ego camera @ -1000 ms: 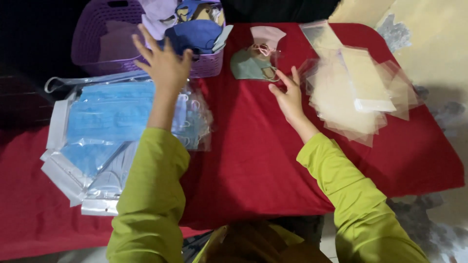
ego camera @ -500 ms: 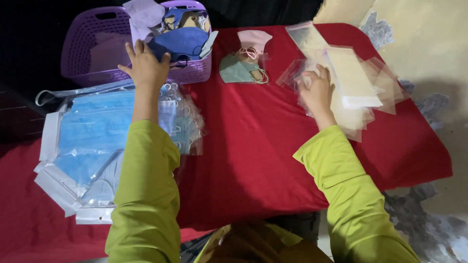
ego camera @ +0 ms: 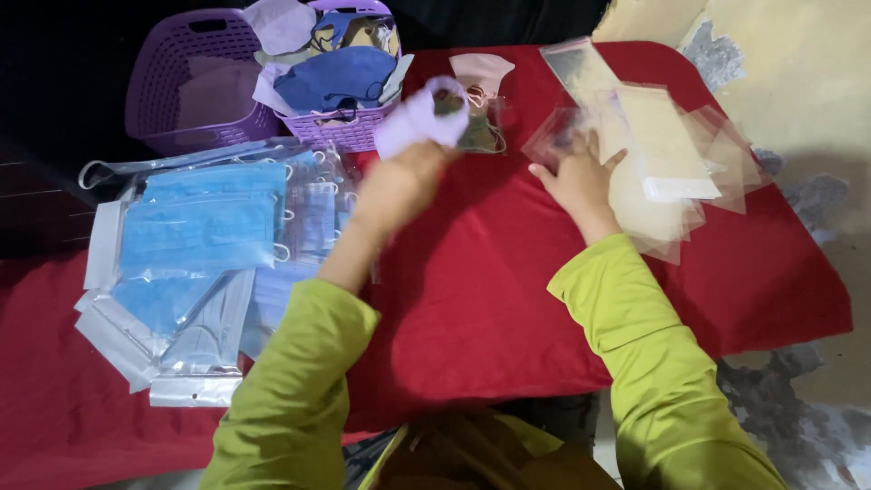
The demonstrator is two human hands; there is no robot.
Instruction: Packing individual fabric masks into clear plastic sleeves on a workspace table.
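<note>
My left hand point(ego camera: 399, 186) is over the red tablecloth and grips a pale lilac cloth mask point(ego camera: 419, 118), blurred by motion. It hangs just in front of the smaller purple basket point(ego camera: 349, 134), which is piled with cloth masks in blue, lilac and brown. My right hand point(ego camera: 578, 180) rests on the edge of a pile of clear plastic bags point(ego camera: 658, 163), fingers spread on the top bag. A green mask point(ego camera: 481, 134) and a pink mask point(ego camera: 481, 68) lie between the two hands.
A larger purple basket point(ego camera: 186, 82) stands at the back left. Packets of blue surgical masks point(ego camera: 195, 236) cover the left of the red table point(ego camera: 472, 299). A pale wall or floor surface point(ego camera: 798, 82) lies beyond the right edge.
My left hand has come back from the basket to the right, now carrying a lilac mask. My right hand has stayed on the plastic bags.
</note>
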